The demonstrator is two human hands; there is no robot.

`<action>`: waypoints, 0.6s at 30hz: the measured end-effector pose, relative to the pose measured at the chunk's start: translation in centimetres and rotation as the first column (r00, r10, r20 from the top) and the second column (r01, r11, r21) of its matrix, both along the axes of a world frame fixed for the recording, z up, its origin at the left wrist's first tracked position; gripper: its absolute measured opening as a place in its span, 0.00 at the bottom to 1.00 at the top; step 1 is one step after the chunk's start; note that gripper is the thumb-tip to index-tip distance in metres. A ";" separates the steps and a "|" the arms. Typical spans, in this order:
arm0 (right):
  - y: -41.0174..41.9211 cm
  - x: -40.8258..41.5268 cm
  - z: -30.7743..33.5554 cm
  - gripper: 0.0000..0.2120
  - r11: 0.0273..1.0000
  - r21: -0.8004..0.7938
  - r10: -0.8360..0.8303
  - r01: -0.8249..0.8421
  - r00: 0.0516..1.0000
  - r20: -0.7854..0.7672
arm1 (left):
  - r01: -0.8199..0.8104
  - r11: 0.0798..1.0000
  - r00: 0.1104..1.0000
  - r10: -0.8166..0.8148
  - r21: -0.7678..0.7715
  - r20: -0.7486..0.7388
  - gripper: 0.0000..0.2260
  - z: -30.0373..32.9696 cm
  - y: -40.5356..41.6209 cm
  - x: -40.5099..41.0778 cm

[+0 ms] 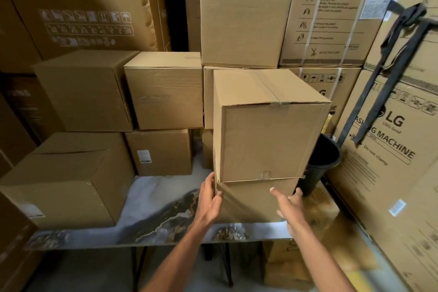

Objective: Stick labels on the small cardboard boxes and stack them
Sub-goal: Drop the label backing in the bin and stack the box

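A taped cardboard box [267, 140] stands on top of a lower box [248, 199] near the table's front, right of centre. My left hand [209, 199] lies flat against the left corner where the two boxes meet, fingers straight. My right hand [288, 205] reaches toward the lower box's right front, fingers extended and relaxed, holding nothing. Further left, a box with a white label [144, 156] on its front sits under another box [163, 90]. A big box [64, 180] at the left front carries a pale label low on its side.
The marble-patterned table [154, 216] has bare surface between the stacks. More boxes are stacked behind [244, 19]. A black bucket [322, 161] stands right of the stack. Large appliance cartons [391, 140] wall in the right side and back, with a dark strap hanging there.
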State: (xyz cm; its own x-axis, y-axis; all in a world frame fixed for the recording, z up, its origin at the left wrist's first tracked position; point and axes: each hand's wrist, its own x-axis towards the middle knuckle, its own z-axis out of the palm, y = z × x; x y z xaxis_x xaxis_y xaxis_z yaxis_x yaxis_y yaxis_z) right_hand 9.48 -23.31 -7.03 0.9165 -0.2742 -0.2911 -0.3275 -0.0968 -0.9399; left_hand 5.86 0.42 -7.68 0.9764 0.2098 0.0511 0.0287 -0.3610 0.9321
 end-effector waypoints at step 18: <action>19.0 -3.9 -2.3 0.12 0.705 -0.117 0.696 -0.700 0.714 -0.081 | -0.467 0.884 0.881 0.466 0.009 -0.088 0.17 -2.8 13.0 -8.0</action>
State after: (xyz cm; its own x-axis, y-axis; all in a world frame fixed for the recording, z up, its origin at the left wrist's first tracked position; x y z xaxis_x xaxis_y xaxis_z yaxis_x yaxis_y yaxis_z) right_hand 5.59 -4.32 -9.32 0.8532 0.4035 -0.3307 -0.1434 -0.4280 -0.8923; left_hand -2.16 13.45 -10.51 0.7661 0.6419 -0.0329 0.2703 -0.2753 0.9226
